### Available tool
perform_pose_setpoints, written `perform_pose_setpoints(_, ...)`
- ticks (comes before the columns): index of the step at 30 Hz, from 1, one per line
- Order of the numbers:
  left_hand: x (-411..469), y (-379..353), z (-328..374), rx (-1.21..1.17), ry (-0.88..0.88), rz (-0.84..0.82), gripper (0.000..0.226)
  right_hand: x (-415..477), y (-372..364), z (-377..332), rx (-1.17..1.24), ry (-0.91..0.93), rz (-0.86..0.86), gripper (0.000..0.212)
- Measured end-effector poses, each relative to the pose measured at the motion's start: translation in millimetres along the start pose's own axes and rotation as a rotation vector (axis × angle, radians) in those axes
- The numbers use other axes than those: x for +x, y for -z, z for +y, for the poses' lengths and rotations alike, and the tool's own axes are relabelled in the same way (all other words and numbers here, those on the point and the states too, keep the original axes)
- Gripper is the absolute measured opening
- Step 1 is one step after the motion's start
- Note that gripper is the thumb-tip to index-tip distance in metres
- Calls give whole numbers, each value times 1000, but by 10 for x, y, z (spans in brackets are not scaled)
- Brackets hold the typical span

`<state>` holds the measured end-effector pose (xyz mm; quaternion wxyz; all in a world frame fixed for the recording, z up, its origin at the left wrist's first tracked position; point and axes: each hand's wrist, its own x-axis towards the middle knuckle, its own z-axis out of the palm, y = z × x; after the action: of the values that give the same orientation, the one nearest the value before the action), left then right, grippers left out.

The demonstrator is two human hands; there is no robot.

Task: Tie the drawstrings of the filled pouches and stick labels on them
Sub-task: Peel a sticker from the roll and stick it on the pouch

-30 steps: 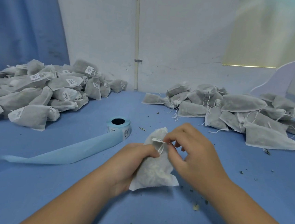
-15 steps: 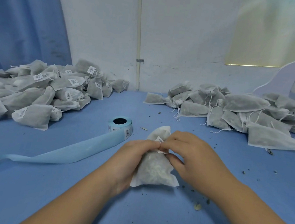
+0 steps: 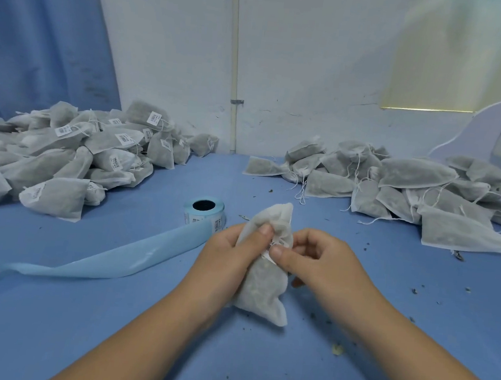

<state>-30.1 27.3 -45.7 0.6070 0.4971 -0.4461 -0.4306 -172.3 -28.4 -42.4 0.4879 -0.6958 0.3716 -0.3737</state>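
A filled white mesh pouch [image 3: 261, 294] stands upright on the blue table in front of me. My left hand [image 3: 228, 257] grips its left side, thumb on the front near the neck. My right hand [image 3: 318, 262] holds the right side, its thumb pressing a small white label [image 3: 269, 249] onto the pouch front. A blue label roll [image 3: 204, 211] sits just behind my left hand, its empty backing strip [image 3: 110, 259] trailing left across the table.
A heap of labelled pouches [image 3: 73, 156] lies at the back left. A heap of unlabelled pouches with loose drawstrings [image 3: 410, 188] lies at the back right. Small crumbs dot the blue table [image 3: 288, 369]. A white wall stands behind.
The label, held above the pouch neck by my right hand a second ago, now lies pressed on the pouch front. Both thumbs have come together over it.
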Motion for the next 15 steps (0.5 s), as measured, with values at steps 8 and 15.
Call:
perform_pose_setpoints(8, -2, 6, -5, -6, -47, 6, 37, -31, -15, 17, 356, -106, -144, 35)
perform_pose_setpoints(15, 9, 60, -24, -40, -17, -92, 32, -27, -54, 28, 464, -159, -128, 44)
